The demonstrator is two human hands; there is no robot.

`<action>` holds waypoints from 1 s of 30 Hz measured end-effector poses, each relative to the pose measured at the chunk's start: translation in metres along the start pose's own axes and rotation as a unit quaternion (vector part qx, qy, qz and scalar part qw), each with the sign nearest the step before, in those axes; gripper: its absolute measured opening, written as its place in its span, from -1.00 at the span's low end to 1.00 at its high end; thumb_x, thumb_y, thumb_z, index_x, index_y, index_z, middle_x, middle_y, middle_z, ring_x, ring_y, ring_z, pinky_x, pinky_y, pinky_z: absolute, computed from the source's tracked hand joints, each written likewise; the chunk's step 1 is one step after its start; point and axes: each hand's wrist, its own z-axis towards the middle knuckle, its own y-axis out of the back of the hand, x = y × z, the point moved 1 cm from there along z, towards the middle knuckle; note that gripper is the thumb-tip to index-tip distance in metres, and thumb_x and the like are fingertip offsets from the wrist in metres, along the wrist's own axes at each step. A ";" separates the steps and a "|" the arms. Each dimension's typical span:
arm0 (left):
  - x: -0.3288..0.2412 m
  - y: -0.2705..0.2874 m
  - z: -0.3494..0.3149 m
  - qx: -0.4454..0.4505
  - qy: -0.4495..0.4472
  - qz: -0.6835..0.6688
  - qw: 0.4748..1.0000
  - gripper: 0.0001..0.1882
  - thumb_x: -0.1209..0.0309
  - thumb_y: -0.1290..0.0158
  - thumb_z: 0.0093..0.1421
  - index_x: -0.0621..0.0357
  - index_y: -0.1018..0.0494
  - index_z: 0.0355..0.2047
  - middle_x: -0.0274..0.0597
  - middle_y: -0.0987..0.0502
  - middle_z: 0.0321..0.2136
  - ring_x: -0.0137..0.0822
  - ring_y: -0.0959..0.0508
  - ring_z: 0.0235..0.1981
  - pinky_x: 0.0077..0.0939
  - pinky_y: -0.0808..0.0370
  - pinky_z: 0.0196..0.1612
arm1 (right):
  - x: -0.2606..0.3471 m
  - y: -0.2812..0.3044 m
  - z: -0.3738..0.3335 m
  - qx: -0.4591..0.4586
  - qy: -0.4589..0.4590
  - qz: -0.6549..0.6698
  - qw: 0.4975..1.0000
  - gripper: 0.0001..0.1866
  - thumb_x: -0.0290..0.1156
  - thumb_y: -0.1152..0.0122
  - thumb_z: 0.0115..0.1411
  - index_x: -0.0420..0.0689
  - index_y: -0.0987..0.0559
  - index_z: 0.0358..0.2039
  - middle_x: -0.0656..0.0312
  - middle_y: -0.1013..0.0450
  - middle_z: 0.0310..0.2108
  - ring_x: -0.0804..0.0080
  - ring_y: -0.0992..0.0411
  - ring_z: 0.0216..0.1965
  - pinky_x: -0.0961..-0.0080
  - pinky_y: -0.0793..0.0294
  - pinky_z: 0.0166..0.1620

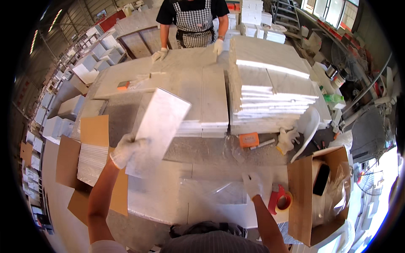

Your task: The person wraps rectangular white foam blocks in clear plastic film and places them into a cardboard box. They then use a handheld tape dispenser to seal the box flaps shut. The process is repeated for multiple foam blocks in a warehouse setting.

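Note:
My left hand (130, 149), in a white glove, grips a pale marble tile (162, 122) by its lower left part and holds it tilted above the table. Low over the near table edge, my right hand (252, 185), also gloved, has its fingers stretched out at the right end of a clear plastic sheet (219, 192); a dark spot shows near its fingertips. A red tape dispenser (276, 198) with a roll of tape lies just right of that hand. Left of my left forearm stands an open cardboard box (67, 166) holding a row of upright white tiles (92, 162).
Across the table, a person (194, 23) in a checked apron rests gloved hands on stone slabs. A tall slab stack (270, 80) rises at the right. Nearer are an orange box (249, 139), loose gloves (288, 140) and an open carton (300, 198) with a black object and plastic inside.

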 end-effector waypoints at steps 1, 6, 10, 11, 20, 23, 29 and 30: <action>0.009 -0.012 0.002 0.035 0.004 0.055 0.998 -0.56 0.34 -0.18 0.22 0.34 -0.48 0.05 -0.20 -0.60 -0.11 -0.43 -0.57 -0.14 -0.47 -0.53 -0.05 | -0.003 0.006 0.005 -0.002 0.016 -0.026 1.000 -0.61 -0.08 -0.20 0.19 -0.20 -0.67 -0.30 0.00 -0.59 -0.29 0.07 -0.53 -0.21 0.30 -0.49 -0.10; 0.061 -0.101 -0.017 0.198 0.130 0.066 0.969 -0.53 0.33 -0.22 0.15 0.35 -0.50 0.03 -0.25 -0.60 -0.22 -0.43 -0.55 -0.21 -0.48 -0.52 -0.13 | -0.027 0.005 0.022 0.070 0.034 0.021 0.997 -0.58 -0.08 -0.16 0.22 -0.22 -0.65 -0.21 -0.03 -0.58 -0.22 0.07 -0.52 -0.15 0.32 -0.47 -0.07; 0.108 -0.153 0.003 0.309 0.141 0.231 0.912 -0.49 0.27 -0.22 0.16 0.35 -0.48 0.05 -0.14 -0.62 -0.22 -0.40 -0.57 -0.23 -0.49 -0.51 -0.13 | -0.023 0.009 0.012 0.025 -0.005 0.058 0.998 -0.53 -0.02 -0.18 0.21 -0.25 -0.64 -0.28 -0.05 -0.58 -0.26 0.08 -0.53 -0.18 0.23 -0.44 -0.11; 0.121 -0.158 0.009 0.330 0.127 0.243 0.903 -0.48 0.26 -0.21 0.16 0.36 -0.49 0.05 -0.12 -0.63 -0.22 -0.40 -0.57 -0.24 -0.49 -0.51 -0.13 | -0.021 0.007 0.014 0.037 -0.013 0.077 0.996 -0.53 -0.02 -0.18 0.20 -0.25 -0.65 -0.28 -0.06 -0.58 -0.26 0.10 -0.53 -0.17 0.23 -0.44 -0.10; 0.107 -0.200 0.037 0.239 -0.108 0.600 0.756 -0.26 -0.04 -0.31 -0.02 0.20 -0.48 0.06 0.10 -0.48 0.07 -0.02 -0.54 0.01 -0.14 -0.47 -0.02 | -0.076 0.001 0.043 0.115 0.141 0.047 0.982 -0.51 -0.03 -0.23 0.20 -0.28 -0.64 -0.19 -0.03 -0.59 -0.26 0.21 -0.53 -0.24 0.31 -0.46 -0.12; 0.120 -0.202 0.004 0.211 -0.209 0.631 0.716 -0.04 -0.13 -0.36 -0.15 0.06 -0.35 0.22 0.23 -0.28 0.23 0.16 -0.38 0.15 0.09 -0.37 0.10 | -0.032 0.022 0.041 0.191 0.016 0.023 0.981 -0.61 -0.14 -0.26 0.23 -0.25 -0.67 -0.17 0.18 -0.61 -0.28 0.46 -0.51 -0.23 0.48 -0.47 -0.14; 0.157 -0.230 -0.014 0.202 -0.311 0.602 0.707 0.17 -0.06 -0.42 -0.31 -0.05 -0.20 0.35 0.23 -0.30 0.13 0.19 -0.33 0.16 0.13 -0.29 0.19 | -0.024 0.025 0.037 0.218 -0.059 0.095 0.970 -0.59 -0.13 -0.26 0.23 -0.26 -0.66 -0.16 0.23 -0.60 -0.27 0.52 -0.49 -0.22 0.52 -0.46 -0.18; 0.157 -0.232 -0.012 0.205 -0.313 0.593 0.713 0.17 -0.04 -0.42 -0.31 -0.06 -0.20 0.35 0.22 -0.30 0.12 0.18 -0.33 0.16 0.13 -0.28 0.20 | -0.031 0.023 0.037 0.212 -0.058 0.113 0.969 -0.60 -0.12 -0.27 0.22 -0.26 -0.66 -0.19 0.26 -0.56 -0.33 0.55 -0.46 -0.28 0.53 -0.44 -0.23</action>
